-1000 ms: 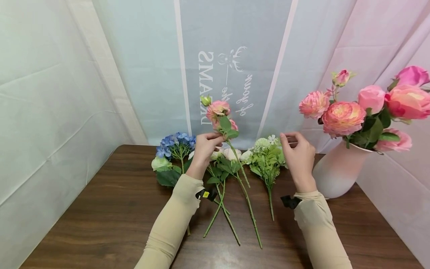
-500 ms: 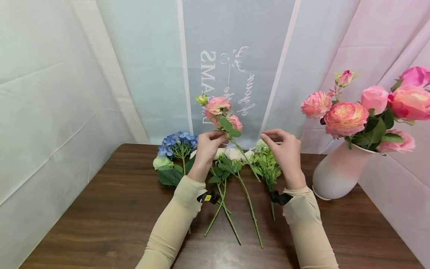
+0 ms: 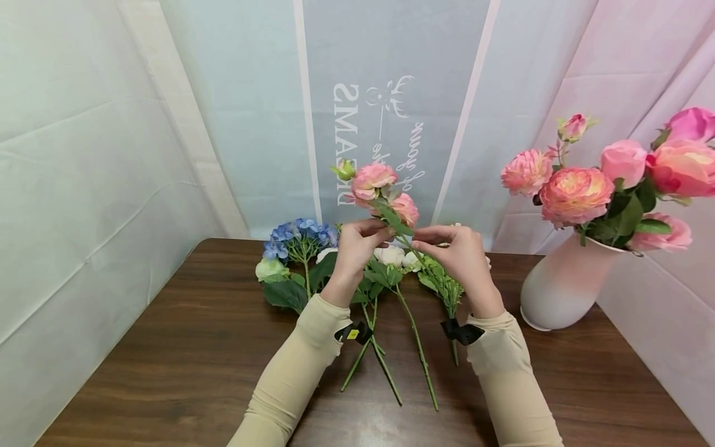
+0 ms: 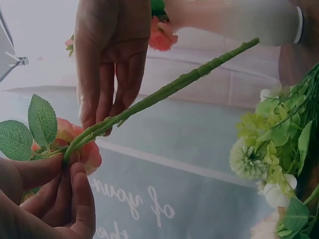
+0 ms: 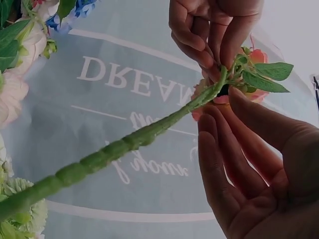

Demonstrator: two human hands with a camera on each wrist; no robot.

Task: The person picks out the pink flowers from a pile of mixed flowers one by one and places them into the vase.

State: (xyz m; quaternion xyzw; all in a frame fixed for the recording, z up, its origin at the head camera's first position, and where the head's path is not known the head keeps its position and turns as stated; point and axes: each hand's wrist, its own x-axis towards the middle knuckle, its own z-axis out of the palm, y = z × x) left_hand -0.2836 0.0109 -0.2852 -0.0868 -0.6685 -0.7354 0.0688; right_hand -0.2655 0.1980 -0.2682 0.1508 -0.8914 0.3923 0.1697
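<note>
In the head view my left hand (image 3: 360, 251) pinches a pink artificial flower stem (image 3: 410, 248) just under its blooms (image 3: 374, 180), holding it above the table. The blooms lean up and left, with a small green-and-pink bud beside them; the bare green stem (image 4: 174, 84) slants down to the right. My right hand (image 3: 460, 254) has come up on the other side. Its thumb and fairly straight fingers (image 5: 219, 164) lie apart around the stem near the leaves (image 5: 269, 77); whether they touch it I cannot tell.
On the brown table (image 3: 167, 347) lie a blue hydrangea (image 3: 298, 239), white and pale green flowers, crossed stems (image 3: 385, 372) and a light green bunch (image 3: 444, 288). A pink-and-white vase (image 3: 564, 285) of pink flowers stands at the right. Cloth hangs behind.
My right hand has moved left from beside the green bunch to the pink flower's stem. The left hand has shifted slightly right with the flower, still pinching it.
</note>
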